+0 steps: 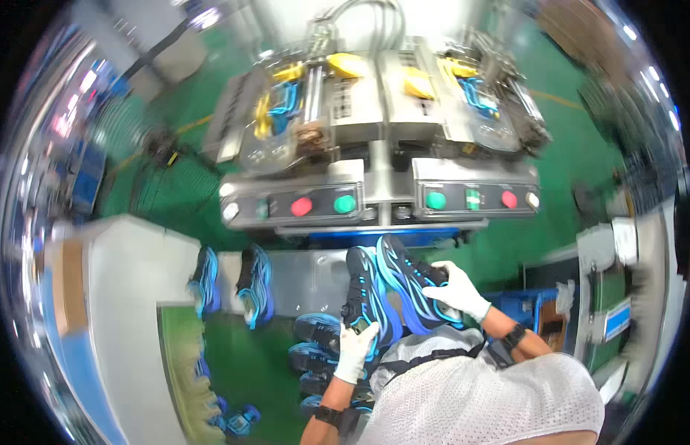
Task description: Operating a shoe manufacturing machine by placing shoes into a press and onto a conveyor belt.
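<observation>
Two black running shoes with blue-purple soles are held side by side in front of me, toes pointing away and soles facing each other. My left hand (pixel 357 348), in a white glove, grips the heel of the left shoe (pixel 365 285). The white-gloved right hand (pixel 457 291) is closed around the collar of the right shoe (pixel 406 278), from its right side. Both shoes touch or nearly touch along their soles, above the near edge of a grey metal ledge (pixel 304 274).
Ahead stands a two-station machine with a control panel (pixel 293 204) of red and green buttons. Two more shoes (pixel 256 285) rest at the left on the ledge's edge. Several shoes (pixel 315 356) are stacked beside my left forearm. A white conveyor side (pixel 130 297) runs along the left. A blue crate (pixel 519 308) is at right.
</observation>
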The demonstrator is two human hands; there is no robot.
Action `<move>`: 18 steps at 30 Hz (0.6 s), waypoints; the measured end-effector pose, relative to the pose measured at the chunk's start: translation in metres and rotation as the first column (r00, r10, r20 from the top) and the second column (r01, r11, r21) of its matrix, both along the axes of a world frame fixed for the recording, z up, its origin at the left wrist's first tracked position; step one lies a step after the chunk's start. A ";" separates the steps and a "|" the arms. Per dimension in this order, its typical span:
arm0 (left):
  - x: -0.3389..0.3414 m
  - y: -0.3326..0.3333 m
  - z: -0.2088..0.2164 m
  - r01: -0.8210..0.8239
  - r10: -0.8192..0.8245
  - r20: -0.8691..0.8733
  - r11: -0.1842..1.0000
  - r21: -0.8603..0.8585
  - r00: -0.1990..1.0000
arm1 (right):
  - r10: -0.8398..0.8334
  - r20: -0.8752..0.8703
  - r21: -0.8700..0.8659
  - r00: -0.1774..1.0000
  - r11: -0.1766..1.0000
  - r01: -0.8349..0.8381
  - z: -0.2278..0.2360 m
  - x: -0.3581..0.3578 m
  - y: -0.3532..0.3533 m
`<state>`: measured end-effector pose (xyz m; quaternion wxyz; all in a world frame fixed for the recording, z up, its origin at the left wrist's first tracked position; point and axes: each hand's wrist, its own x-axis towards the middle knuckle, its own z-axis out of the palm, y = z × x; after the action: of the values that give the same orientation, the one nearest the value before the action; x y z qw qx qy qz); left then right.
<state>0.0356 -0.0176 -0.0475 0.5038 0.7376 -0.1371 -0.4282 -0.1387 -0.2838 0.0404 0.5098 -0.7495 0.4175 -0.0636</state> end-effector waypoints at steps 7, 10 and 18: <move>-0.068 -0.151 0.119 0.486 -0.487 0.049 0.851 -0.199 0.872 | -0.574 0.158 -0.010 0.804 0.813 0.582 0.081 -0.175 -0.004; -0.137 -0.190 0.176 0.617 -0.659 -0.087 0.737 -0.277 0.747 | -0.795 0.228 -0.022 0.563 0.574 0.819 0.124 -0.262 0.029; -0.354 -0.346 0.223 0.867 -0.946 -0.072 0.318 -0.384 0.315 | -0.876 0.473 -0.309 -0.090 -0.261 0.914 0.148 -0.475 0.067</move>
<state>-0.3179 -0.3638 0.1759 0.2811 0.3805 -0.5153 -0.7146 -0.6135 -0.2164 0.1889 0.0555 -0.2947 0.7711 -0.5617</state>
